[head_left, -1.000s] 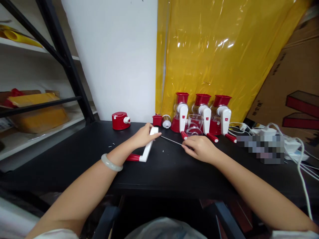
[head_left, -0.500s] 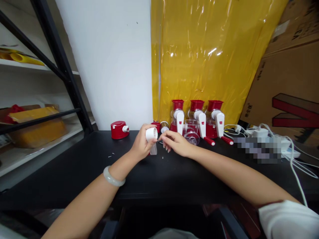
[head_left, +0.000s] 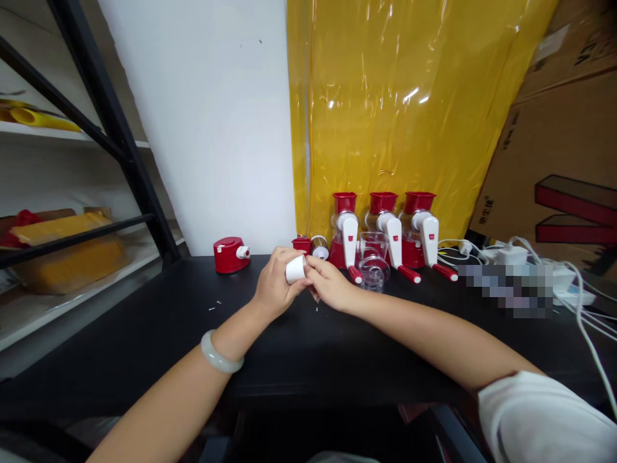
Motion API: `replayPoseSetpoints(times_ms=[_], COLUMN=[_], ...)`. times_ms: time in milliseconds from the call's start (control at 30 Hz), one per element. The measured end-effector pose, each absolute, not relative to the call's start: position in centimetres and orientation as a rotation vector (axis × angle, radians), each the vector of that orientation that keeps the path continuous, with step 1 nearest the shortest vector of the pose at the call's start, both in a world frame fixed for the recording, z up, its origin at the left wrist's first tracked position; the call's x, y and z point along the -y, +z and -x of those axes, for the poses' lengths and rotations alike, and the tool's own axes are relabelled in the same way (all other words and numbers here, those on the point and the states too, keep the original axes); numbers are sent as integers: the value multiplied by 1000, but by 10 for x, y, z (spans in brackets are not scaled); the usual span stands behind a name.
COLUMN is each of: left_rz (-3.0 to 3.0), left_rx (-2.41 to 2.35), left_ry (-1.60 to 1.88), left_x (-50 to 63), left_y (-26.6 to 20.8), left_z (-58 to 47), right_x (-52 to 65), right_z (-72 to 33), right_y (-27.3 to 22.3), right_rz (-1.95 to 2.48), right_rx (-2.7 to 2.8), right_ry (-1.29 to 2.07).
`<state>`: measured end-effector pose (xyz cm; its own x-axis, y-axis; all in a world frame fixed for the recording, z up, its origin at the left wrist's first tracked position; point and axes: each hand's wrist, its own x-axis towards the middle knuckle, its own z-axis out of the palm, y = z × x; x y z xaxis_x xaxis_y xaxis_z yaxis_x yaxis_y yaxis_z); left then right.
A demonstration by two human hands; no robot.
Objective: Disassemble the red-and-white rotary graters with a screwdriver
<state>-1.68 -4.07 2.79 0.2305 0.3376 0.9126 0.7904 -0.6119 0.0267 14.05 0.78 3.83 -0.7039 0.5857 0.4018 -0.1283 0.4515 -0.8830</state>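
My left hand (head_left: pixel 274 286) is closed around a white plastic cylindrical part (head_left: pixel 295 270), held above the black table. My right hand (head_left: pixel 331 283) presses against the open end of that part, its fingers pinched together. Whatever those fingers hold is hidden. Behind my hands stand a small red plastic piece (head_left: pixel 301 244) and a metal grating drum (head_left: pixel 319 247) with a white end. To the left sits a red base (head_left: pixel 229 256) with a white knob on its side.
Three red-and-white hand-crank graters (head_left: pixel 383 222) stand in a row at the back right. Clear plastic pieces (head_left: pixel 373 273) lie in front of them. White cables and plugs (head_left: pixel 511 256) crowd the right side. Small white bits (head_left: pixel 214 305) lie on the table (head_left: pixel 270 360).
My right hand has come left to meet the white part, which has turned so its opening faces the right fingers. A translucent piece below my left hand is out of sight now.
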Motion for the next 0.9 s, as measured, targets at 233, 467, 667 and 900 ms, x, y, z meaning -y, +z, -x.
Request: replayPoseSetpoints(times_ms=[233,467,667,900], left_rz=[2135,2110,2112,2091], left_rx=[1075,1044,917,854], left_ry=[-1260,-1189,-1259,-1242], left_x=[44,42,44,45], left_y=[29,33,39,42], left_z=[15,17,18,18], right_x=[-12,-17,-11,-6], right_z=[-141,-133,-134,-137], right_y=[20,12,14,16], right_rz=[326,257,208,169], right_rx=[1976,1886,1833,1843], right_ry=[1385,1438,1386,1324])
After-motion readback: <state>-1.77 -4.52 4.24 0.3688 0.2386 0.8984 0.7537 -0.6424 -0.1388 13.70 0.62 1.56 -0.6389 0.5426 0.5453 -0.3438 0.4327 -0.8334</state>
